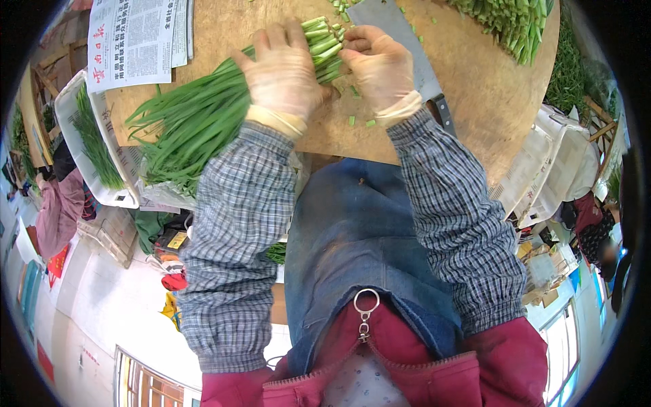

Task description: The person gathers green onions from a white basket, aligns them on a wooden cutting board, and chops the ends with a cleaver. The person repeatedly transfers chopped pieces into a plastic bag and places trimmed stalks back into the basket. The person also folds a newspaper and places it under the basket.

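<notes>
A bunch of garlic chives (203, 112) lies across the round wooden table, its pale cut ends toward the upper right and its long leaves hanging over the near edge. My left hand (281, 74), in a thin pale glove, is closed over the bunch near the cut ends. At those ends my right hand (380, 71), gloved too, pinches with thumb and fingers against the stems; its exact hold is partly hidden. Just right of that hand a wide-bladed knife (413, 57) lies flat, with its dark handle (443, 114) near my right cuff.
Newspaper sheets (132, 44) lie at the table's upper left. More bundled greens (512, 27) sit at the upper right, and small cut bits (370, 123) are scattered about. White plastic crates stand on the left (129, 186) and right (542, 176) beside the table (491, 102).
</notes>
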